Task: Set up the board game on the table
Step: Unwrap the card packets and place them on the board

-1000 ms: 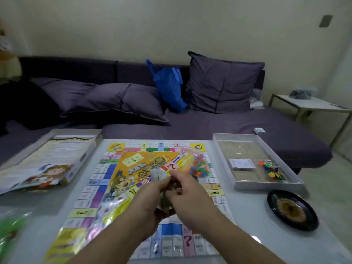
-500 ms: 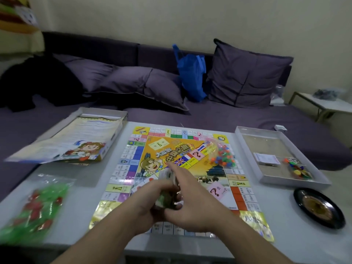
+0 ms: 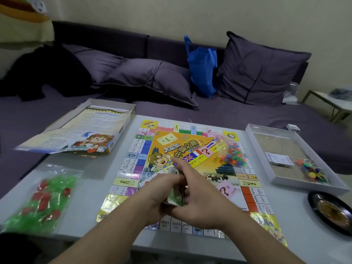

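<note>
The colourful game board lies flat on the white table. Over its near half, my left hand and my right hand meet around a small stack of paper play money, greenish and partly hidden by my fingers. My right forefinger sticks out over the stack. A clear bag of small multicoloured pieces rests on the board's right side. A bag of green and red plastic houses lies at the table's left.
The box lid with a rule sheet sits at the far left. The open box tray at the right holds cards and coloured pawns. A black round dish lies at the near right. A purple sofa with cushions and a blue bag stands behind.
The camera has pulled back and turned left, bringing the green bag into view. My hands stay together on the money stack over the board.
</note>
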`<state>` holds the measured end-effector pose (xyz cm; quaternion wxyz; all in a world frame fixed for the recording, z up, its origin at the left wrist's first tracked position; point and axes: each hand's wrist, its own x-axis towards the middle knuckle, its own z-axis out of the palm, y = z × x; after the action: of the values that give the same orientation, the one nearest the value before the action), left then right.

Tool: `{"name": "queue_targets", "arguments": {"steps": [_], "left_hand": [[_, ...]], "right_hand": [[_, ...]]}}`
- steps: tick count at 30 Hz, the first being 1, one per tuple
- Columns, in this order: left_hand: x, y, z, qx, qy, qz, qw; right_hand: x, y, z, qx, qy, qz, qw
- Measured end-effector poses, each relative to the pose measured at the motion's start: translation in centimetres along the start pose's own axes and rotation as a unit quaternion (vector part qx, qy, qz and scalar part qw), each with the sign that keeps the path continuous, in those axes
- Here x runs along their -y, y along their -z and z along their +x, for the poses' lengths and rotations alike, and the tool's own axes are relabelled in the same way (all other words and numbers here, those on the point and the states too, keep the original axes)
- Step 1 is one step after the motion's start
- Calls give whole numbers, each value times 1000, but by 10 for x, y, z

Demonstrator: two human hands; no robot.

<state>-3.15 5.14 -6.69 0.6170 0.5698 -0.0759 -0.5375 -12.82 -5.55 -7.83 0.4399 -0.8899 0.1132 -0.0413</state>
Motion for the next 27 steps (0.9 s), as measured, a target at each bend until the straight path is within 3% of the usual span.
{"name": "queue_targets", "arguments": {"steps": [18,23,27], "left_hand": [[-5,11,5,2,19,-10,1000],[-12,38,3,-4,16,66,998],[-27,61,-3,-17,21,151,988]], "right_hand": [[1,-6,4,0,24,-11,1000],[7,-17,21,-30,-2,-7,1000],[11,-23,43,-42,-10,-77,996]]}}
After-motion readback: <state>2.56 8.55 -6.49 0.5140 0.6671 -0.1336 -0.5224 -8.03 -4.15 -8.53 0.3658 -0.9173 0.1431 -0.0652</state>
